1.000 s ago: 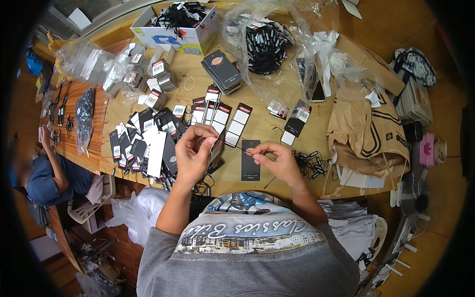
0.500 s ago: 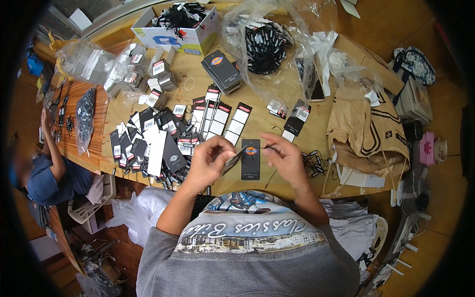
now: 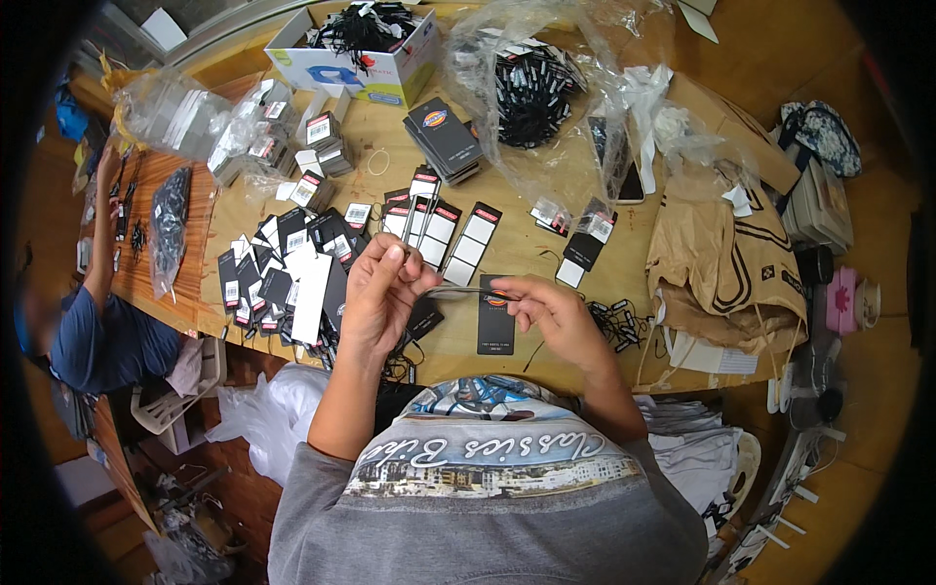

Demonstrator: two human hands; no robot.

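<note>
Black cord, thin and stretched, runs between the two hands just above the near edge of the wooden table. The left hand pinches the left end of it with thumb and fingers closed, and some dark tags seem to be pressed in the same grip, but I cannot tell how many. The right hand pinches the other end with fingertips closed narrow, right over the top of a long black hang tag that lies flat on the table. If the cord passes through the hole of this tag I cannot tell.

Just right of the right hand lies a small heap of black cords. Left of the left hand is a big loose pile of black and white tags, many overlapping. Farther away, a row of tags with white fields lies side by side. Beyond it stands a neat stack of black cards, and far left of that an open cardboard box with black strings inside. A clear plastic bag full of dark cords lies at the far middle. On the right side a brown paper bag lies crumpled.

At the far left another person in a blue shirt reaches an arm over a second, reddish table.
</note>
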